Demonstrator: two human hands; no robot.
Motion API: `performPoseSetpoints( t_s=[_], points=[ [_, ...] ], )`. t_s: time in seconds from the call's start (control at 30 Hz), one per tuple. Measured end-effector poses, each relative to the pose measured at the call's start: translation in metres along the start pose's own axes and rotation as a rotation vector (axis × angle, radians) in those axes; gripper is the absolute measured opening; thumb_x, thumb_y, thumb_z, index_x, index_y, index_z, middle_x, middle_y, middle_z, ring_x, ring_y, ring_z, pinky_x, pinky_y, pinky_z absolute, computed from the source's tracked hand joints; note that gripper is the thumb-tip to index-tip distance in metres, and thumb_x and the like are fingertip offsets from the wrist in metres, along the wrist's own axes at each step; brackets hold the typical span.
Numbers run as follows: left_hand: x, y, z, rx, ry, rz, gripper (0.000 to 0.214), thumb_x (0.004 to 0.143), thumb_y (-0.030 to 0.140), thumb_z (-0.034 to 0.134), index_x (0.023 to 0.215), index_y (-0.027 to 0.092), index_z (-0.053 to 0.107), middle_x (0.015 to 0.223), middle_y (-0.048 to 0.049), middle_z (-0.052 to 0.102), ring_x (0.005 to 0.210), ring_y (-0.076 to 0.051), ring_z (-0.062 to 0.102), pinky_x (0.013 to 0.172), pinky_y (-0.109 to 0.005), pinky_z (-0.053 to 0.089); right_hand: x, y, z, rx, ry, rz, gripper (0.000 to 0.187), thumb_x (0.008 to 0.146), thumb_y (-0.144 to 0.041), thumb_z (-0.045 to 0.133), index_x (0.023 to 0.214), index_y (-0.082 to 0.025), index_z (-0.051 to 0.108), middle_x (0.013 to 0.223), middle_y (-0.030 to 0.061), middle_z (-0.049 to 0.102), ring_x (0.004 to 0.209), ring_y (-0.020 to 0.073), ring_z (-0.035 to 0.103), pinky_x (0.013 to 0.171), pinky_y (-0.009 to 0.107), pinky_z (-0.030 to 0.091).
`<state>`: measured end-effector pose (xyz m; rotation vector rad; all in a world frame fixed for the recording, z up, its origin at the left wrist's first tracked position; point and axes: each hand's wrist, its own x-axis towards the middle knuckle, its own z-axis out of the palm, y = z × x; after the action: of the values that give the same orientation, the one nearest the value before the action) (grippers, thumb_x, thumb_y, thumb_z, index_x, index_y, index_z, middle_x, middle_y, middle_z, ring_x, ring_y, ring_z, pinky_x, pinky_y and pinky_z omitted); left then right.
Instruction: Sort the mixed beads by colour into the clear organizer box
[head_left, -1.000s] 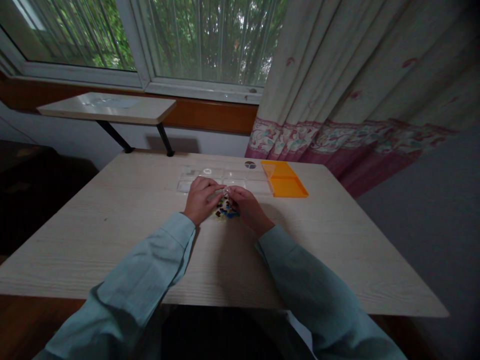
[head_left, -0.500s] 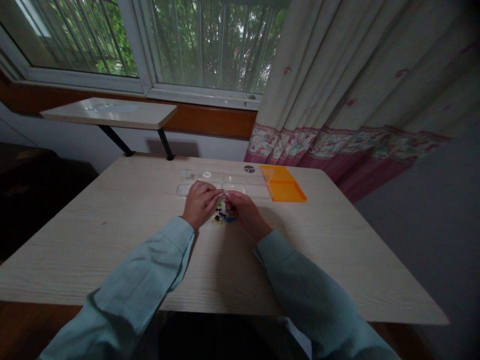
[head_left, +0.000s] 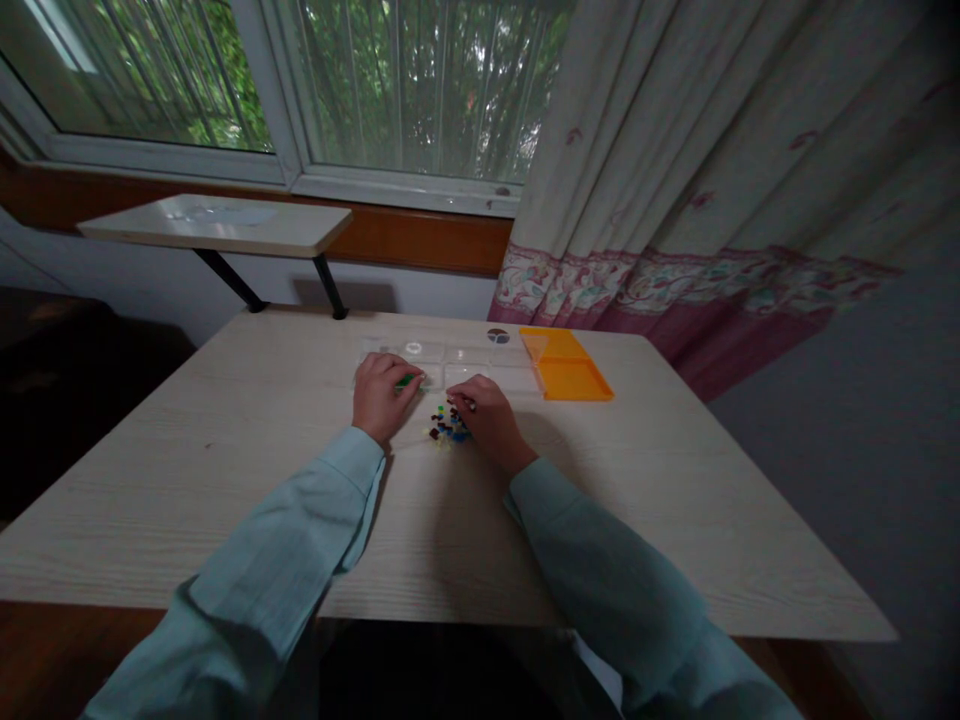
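Note:
A small heap of coloured pieces [head_left: 447, 426] lies on the wooden table [head_left: 225, 440] between my hands. My left hand [head_left: 381, 395] is closed in a pinch on a small green piece [head_left: 407, 380], held at the near edge of a clear compartment tray [head_left: 480, 364]. My right hand [head_left: 487, 420] rests beside the heap with its fingers curled and pinched over the heap's far side; what they hold is too small to name. Both arms wear light teal sleeves.
An orange lid [head_left: 568, 365] lies at the tray's right end, with a small round dark object [head_left: 498, 336] behind it. A narrow side table [head_left: 217, 225] stands under the window. A patterned curtain [head_left: 675, 200] hangs at the right.
My left hand has moved away from the heap, left and forward toward the tray, now with a green piece in its fingers. The right hand stays at the heap.

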<state>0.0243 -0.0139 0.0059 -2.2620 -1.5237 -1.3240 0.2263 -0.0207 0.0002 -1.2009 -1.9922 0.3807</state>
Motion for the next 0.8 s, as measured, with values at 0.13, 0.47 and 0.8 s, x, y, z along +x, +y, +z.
performPoseSetpoints(
  t_s=[0.13,0.47,0.8],
  points=[
    [0.0,-0.009,0.002,0.047,0.009,-0.108,0.015,0.084,0.034,0.064,0.085,0.022,0.073,0.088,-0.0057,0.063,0.093,-0.024,0.05,0.086,-0.041,0.04,-0.001,0.002,-0.001,-0.293,-0.124,-0.094,0.017,0.086,-0.019,0.059,0.094,-0.021,0.074,0.093,0.0072,0.063,0.091,0.0196,0.052,0.083,0.031,0.039],
    [-0.002,-0.015,0.006,0.095,0.014,-0.212,0.012,0.082,0.032,0.065,0.086,0.024,0.073,0.095,-0.0079,0.06,0.099,-0.027,0.049,0.089,-0.047,0.041,-0.005,-0.004,-0.003,-0.441,-0.196,-0.125,0.019,0.086,-0.025,0.061,0.101,-0.027,0.072,0.101,0.0057,0.061,0.095,0.0203,0.048,0.078,0.032,0.033],
    [-0.003,-0.018,0.008,0.064,-0.029,-0.193,0.015,0.084,0.031,0.063,0.092,0.025,0.074,0.102,-0.0081,0.065,0.101,-0.028,0.05,0.091,-0.048,0.042,-0.004,-0.01,-0.004,-0.414,-0.171,-0.091,0.011,0.085,-0.024,0.063,0.09,-0.025,0.073,0.096,0.0048,0.062,0.094,0.0193,0.049,0.078,0.032,0.032]
  ],
)
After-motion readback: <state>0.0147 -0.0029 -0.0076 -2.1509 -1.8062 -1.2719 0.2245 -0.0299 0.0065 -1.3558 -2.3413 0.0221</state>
